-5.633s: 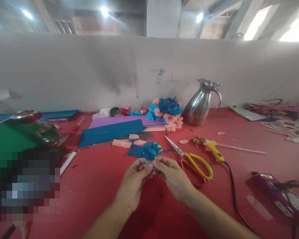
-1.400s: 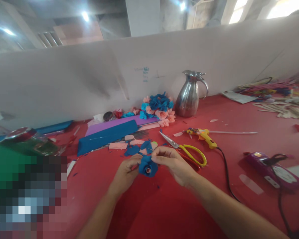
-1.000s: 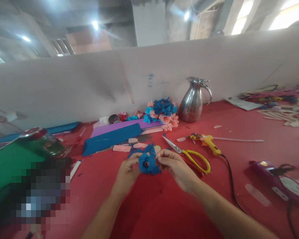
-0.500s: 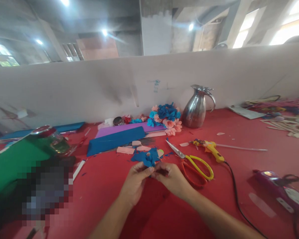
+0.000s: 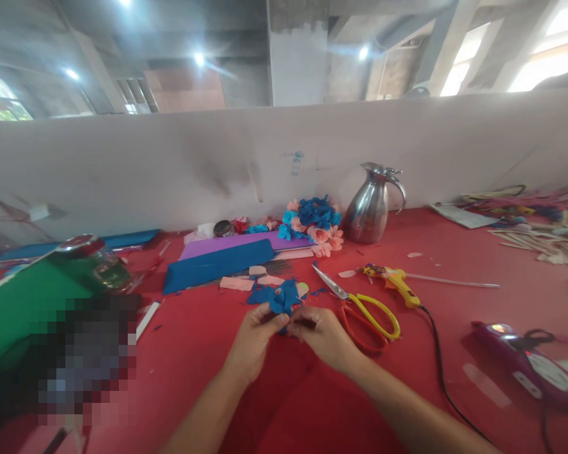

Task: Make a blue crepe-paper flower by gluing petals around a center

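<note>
Between thumb and fingers, my left hand [image 5: 252, 340] pinches a blue paper flower [image 5: 281, 304] from below and the left. My right hand [image 5: 325, 335] is closed in a pinch at the flower's lower right edge, its fingertips partly hidden. Blue paper pieces [image 5: 261, 295] lie just behind the flower, along with pink paper strips [image 5: 236, 283]. Scissors [image 5: 362, 310] with one yellow and one red handle rest to the right of my right hand, blades pointing away. Beyond them is a yellow glue gun [image 5: 400, 284] with a clear glue stick in its back.
A steel jug [image 5: 369, 205] stands by the white partition, beside a bunch of blue and pink paper flowers [image 5: 318, 217]. Blue paper [image 5: 218, 266] lies over purple sheets. At left are a glass jar [image 5: 108, 268] and a green sheet [image 5: 28, 309]; at right, a purple device [image 5: 525, 362] and a cord.
The flower has tipped slightly in my fingers, and both hands stay pinched around it. The whole view has shifted a little.
</note>
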Action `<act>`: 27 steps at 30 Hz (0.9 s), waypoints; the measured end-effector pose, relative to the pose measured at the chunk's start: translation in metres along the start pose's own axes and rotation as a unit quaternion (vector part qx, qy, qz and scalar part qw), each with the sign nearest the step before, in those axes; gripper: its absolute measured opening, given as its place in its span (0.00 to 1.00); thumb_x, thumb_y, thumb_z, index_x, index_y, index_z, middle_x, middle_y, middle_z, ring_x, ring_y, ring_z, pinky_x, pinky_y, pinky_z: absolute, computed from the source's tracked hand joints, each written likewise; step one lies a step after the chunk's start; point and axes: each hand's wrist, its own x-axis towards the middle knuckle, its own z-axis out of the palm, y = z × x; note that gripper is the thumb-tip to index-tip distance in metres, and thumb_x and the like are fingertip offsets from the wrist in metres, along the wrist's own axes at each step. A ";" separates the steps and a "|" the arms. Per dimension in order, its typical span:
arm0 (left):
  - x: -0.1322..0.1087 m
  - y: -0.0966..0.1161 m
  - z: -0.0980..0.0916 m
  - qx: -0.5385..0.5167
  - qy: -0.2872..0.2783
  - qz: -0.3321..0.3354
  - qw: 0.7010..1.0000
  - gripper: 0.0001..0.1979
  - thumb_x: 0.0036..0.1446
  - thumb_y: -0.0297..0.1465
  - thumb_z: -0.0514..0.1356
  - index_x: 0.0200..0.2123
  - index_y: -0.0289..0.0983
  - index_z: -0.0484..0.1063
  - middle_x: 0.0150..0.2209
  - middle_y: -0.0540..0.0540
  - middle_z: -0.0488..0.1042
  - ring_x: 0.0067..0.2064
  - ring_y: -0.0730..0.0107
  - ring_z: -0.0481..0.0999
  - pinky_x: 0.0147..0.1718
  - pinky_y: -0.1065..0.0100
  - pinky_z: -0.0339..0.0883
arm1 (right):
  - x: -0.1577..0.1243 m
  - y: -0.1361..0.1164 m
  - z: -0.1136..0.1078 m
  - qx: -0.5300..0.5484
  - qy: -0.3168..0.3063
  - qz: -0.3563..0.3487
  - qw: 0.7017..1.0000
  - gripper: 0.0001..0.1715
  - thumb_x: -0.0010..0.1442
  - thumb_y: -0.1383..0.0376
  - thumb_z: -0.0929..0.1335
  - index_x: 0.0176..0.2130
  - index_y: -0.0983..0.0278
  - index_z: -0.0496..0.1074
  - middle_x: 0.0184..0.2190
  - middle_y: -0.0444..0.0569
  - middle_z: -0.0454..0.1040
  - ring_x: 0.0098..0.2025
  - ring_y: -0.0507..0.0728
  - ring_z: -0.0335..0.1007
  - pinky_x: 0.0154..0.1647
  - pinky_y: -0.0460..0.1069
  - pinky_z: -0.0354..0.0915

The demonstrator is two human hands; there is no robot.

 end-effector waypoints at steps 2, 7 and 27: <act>0.000 0.001 0.001 0.013 0.013 0.006 1.000 0.07 0.41 0.30 0.69 0.29 0.39 0.81 0.30 0.48 0.80 0.36 0.65 0.74 0.43 0.64 0.64 | 0.000 0.001 0.000 -0.010 -0.001 0.005 1.000 0.04 0.51 0.65 0.67 0.27 0.62 0.74 0.24 0.43 0.74 0.28 0.53 0.68 0.32 0.47 0.62; -0.001 0.003 0.002 0.052 0.002 0.027 0.998 0.09 0.43 0.31 0.68 0.32 0.41 0.81 0.33 0.48 0.79 0.39 0.64 0.74 0.45 0.64 0.64 | 0.001 0.005 0.000 -0.017 0.002 0.010 1.000 0.05 0.51 0.66 0.67 0.27 0.63 0.73 0.25 0.44 0.75 0.29 0.54 0.69 0.32 0.47 0.62; -0.006 0.012 0.000 0.226 -0.027 0.139 0.964 0.06 0.53 0.32 0.62 0.31 0.42 0.81 0.35 0.48 0.78 0.39 0.62 0.72 0.40 0.68 0.64 | 0.000 -0.003 0.000 0.003 -0.001 -0.020 1.000 0.07 0.53 0.64 0.68 0.30 0.60 0.77 0.29 0.43 0.78 0.36 0.58 0.74 0.41 0.51 0.68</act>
